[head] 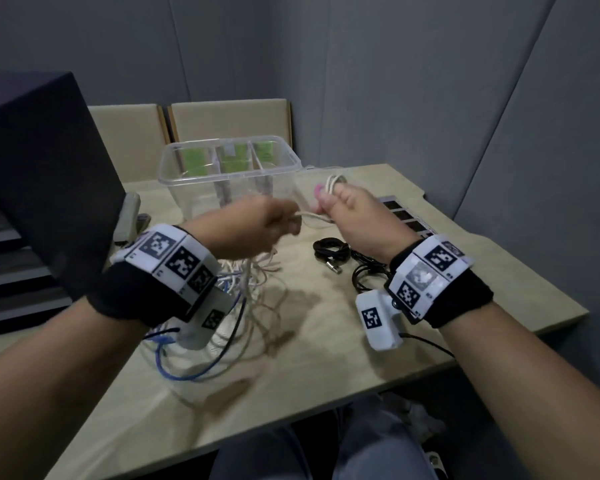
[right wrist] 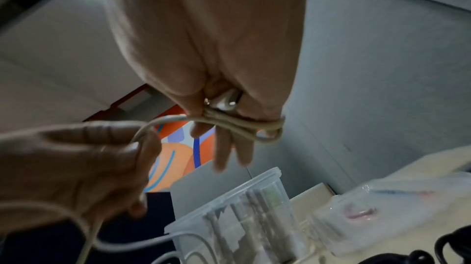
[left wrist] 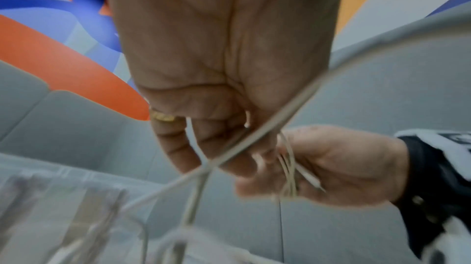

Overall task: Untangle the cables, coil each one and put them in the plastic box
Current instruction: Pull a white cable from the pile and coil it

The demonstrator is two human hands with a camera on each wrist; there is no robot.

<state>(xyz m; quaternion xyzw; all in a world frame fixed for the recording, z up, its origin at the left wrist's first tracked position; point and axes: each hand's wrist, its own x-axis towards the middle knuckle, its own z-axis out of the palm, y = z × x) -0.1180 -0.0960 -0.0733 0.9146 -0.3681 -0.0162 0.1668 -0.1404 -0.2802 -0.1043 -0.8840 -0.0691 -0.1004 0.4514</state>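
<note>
Both hands are raised over the table in front of the clear plastic box [head: 222, 174]. My right hand [head: 323, 197] holds a white cable [head: 333, 183] wound in several loops round its fingers. The right wrist view shows those loops [right wrist: 244, 127] across the right hand [right wrist: 229, 131], with a white plug tucked at the palm. My left hand [head: 290, 221] pinches the same cable's free run just left of the coil. The left wrist view shows the white cable [left wrist: 254, 137] passing through the left hand [left wrist: 203, 147]. A tangle of white, blue and black cables [head: 250, 282] lies below the left wrist.
Black cables [head: 331, 249] lie loosely coiled on the table right of centre, under the right wrist. A dark laptop [head: 42, 168] stands at the left. A dark panel [head: 406, 213] lies by the far right edge. Beige chair backs [head: 229, 119] stand behind the box.
</note>
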